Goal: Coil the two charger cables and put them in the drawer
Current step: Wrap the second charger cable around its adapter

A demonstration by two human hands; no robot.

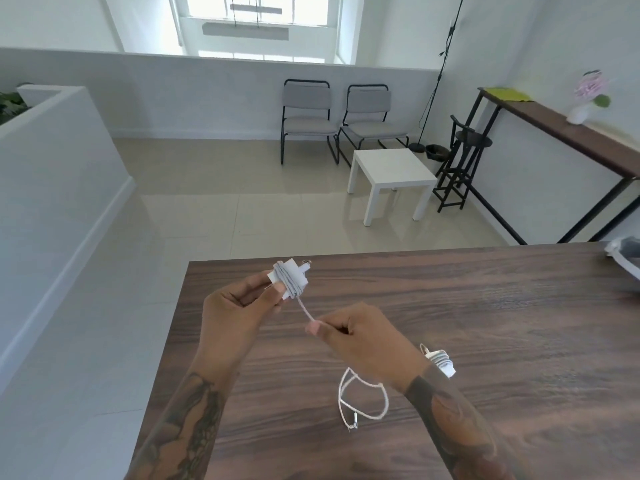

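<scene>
The left hand (239, 299) grips a white square charger (289, 278) wrapped in cable; the right hand (360, 337) pinches the thin white cable (304, 311).

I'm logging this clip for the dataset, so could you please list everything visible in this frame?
table: 1, dark wood, foreground
charger being wrapped: 1, white, cable wound round it, in left hand
loose cable: 1, white, from right hand down in loops onto table
second charger: 1, white, already wrapped, on table behind right wrist
chairs: 2, grey, black frames, far wall
side table: 1, white, on floor
stool: 1, black, beside console table
console table: 1, brown top, right wall
vase of flowers: 1, white, pink blooms, on console table
left hand: holds charger
right hand: pinches cable
</scene>
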